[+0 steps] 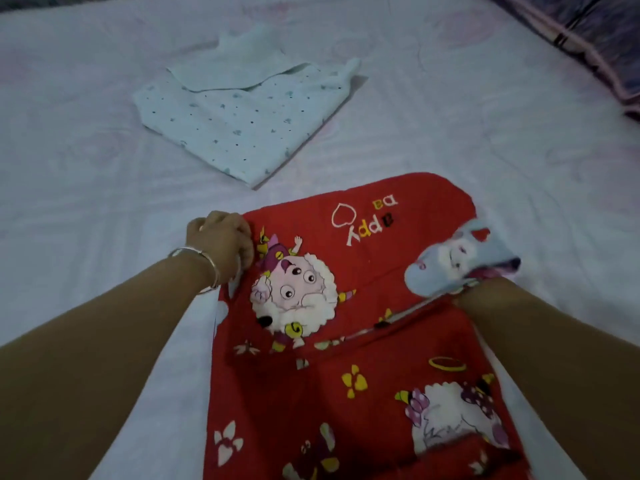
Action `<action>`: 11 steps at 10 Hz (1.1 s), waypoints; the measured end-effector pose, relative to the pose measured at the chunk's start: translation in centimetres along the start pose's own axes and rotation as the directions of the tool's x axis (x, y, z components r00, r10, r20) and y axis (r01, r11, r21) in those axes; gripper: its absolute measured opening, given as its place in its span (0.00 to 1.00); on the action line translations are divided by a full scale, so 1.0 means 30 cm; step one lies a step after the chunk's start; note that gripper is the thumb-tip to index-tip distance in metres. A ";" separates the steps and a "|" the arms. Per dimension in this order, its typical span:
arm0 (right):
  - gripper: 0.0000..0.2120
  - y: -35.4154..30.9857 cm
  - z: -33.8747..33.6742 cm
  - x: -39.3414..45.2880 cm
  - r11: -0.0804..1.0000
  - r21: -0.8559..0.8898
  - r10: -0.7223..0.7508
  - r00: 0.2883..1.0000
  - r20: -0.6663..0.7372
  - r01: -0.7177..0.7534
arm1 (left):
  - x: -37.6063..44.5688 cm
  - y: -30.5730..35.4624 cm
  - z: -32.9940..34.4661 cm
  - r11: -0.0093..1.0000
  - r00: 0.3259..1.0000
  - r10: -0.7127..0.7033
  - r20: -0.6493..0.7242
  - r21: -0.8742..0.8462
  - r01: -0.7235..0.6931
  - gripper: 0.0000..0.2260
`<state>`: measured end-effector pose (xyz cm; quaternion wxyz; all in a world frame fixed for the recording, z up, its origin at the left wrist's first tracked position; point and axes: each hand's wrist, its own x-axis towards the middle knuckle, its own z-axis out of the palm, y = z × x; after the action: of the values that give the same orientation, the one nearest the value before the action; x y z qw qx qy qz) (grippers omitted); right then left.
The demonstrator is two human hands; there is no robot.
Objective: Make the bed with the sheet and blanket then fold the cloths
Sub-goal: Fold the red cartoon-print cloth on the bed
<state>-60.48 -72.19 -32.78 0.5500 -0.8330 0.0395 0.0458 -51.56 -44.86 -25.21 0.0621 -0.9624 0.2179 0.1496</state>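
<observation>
Pale sheet [450,109] with a faint pinkish print covers the whole bed, pulled fairly smooth, and a darker striped blanket [595,39] shows bunched at the far right corner. So the bed part looks pretty much done to me and we're on the folding bit.

Only the head cam to go on. Nearest the person is a red cloth [346,341] with cartoon sheep and "happy" lettering, lying flat on the sheet with its far end rounded off. Left hand [221,242] sits at the cloth's left edge, fingers curled onto the hem, so it looks like it's pinching that edge. There's a silver bangle [197,268] on that wrist. The right hand is mostly hidden: the forearm runs in under a flipped-over pale blue flap [457,261] at the cloth's right side, so I can't tell what those fingers are doing, though my guess is they hold that turned-up bit.

Further back, well apart from the red one, is a white dotted cloth [239,123], already folded into a rough square with a loose layer on top.

Handling-wise the red cloth reads as thin, light and floppy. It'll sag and crease rather than hold shape, so I'd grab both side edges near the corners and fold across evenly.
</observation>
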 end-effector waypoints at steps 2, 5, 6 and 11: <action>0.24 -0.175 -0.073 -0.192 0.339 0.886 0.620 0.784 0.041 -0.315 | -0.146 0.313 0.022 0.916 0.965 0.138 -0.221 -0.343 -0.210 0.25; 0.16 -0.259 -0.068 -0.291 0.411 0.845 0.641 0.767 -0.003 -0.341 | -0.171 0.375 -0.019 0.957 0.966 0.245 -0.087 -0.140 -0.255 0.41; 0.14 -0.238 -0.137 -0.318 0.447 0.816 0.747 0.654 -0.115 -0.367 | -0.214 0.331 -0.033 0.923 0.921 0.385 0.064 -0.002 -0.386 0.35; 0.17 -0.259 0.064 -0.273 0.610 -0.778 0.266 0.964 0.021 -0.151 | -0.133 0.421 -0.026 0.992 0.993 0.111 -0.026 -0.059 -0.113 0.29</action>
<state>-67.78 -67.25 -25.46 0.1347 -0.9718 0.0758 0.1779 -60.32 -54.74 -23.90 0.0219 -0.9518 0.2676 0.1485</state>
